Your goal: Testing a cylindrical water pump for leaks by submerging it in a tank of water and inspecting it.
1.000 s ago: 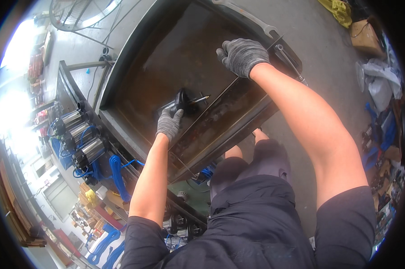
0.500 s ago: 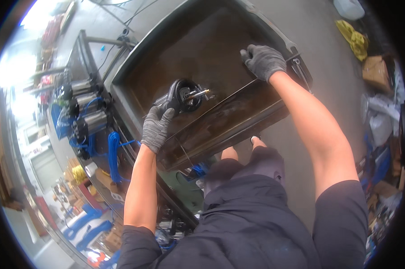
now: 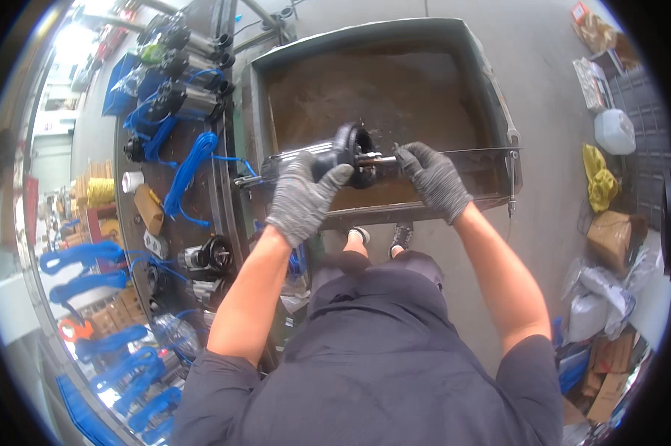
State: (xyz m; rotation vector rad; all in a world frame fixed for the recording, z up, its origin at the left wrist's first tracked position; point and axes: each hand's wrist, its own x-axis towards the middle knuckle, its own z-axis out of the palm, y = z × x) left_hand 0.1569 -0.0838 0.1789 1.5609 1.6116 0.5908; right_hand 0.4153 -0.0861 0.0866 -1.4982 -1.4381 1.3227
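Observation:
Over the tub of brown liquid (image 3: 395, 82), my left hand (image 3: 303, 195), in a grey knit glove, is closed round a pump motor (image 3: 357, 152). This has a shiny steel cylinder body and a black flanged end. A thin metal shaft (image 3: 380, 159) sticks out of that end toward the right. My right hand (image 3: 433, 178), gloved the same way, pinches at the shaft's tip. Its fingers hide the very end, and I cannot tell whether a small part is between them. The motor lies nearly level, above the tub's near part.
Wrenches (image 3: 514, 137) rest on the tub's right rim. To the left, a bench holds several similar motors (image 3: 194, 100) and coiled blue cable (image 3: 190, 178). At the right stand a white jug (image 3: 614, 132), a yellow bag (image 3: 597, 178) and a cardboard box (image 3: 610, 238).
My right hand has come from the tub's right side to the shaft's tip. The motor has turned toward level, its shaft pointing right. The head view has swung round.

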